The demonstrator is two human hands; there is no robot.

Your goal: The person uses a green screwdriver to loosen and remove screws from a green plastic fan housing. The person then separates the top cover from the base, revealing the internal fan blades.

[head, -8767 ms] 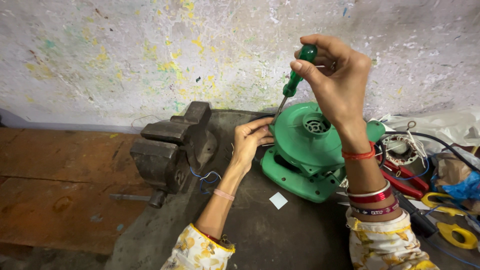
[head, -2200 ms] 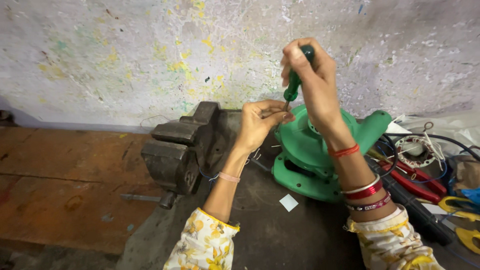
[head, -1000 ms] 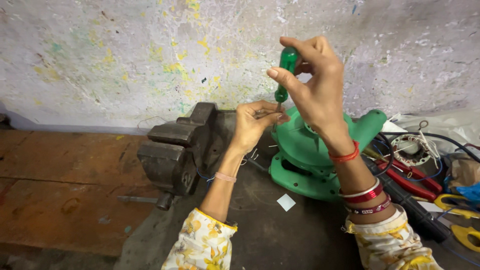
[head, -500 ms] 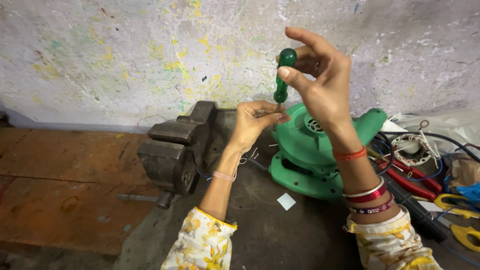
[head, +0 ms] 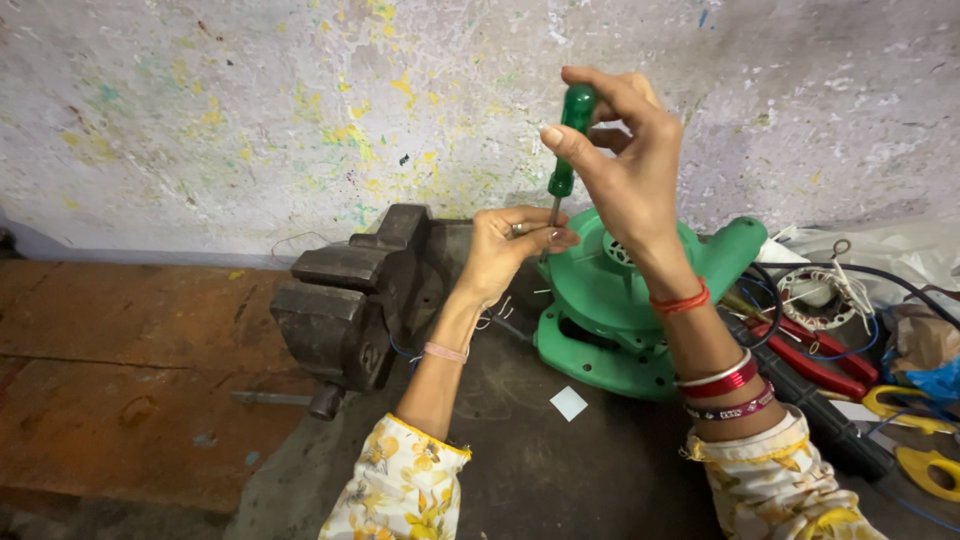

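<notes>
My right hand holds a green-handled screwdriver upright by its handle, fingers loosely spread around the top. Its metal shaft points down to my left hand, whose fingertips pinch a small metal part, seemingly a screw, at the tip. Both hands hover over the left edge of a green blower housing lying on the dark bench. The screw itself is mostly hidden by my fingers.
A heavy iron bench vise stands to the left of my left arm. Red-handled pliers, a wound motor stator, yellow-handled tools and cables crowd the right. A small white square lies in front of the blower. A paint-flecked wall is behind.
Over the last seconds my right hand lifted the screwdriver from the blower and loosened its grip to the fingertips; my left hand stayed at the shaft's tip.
</notes>
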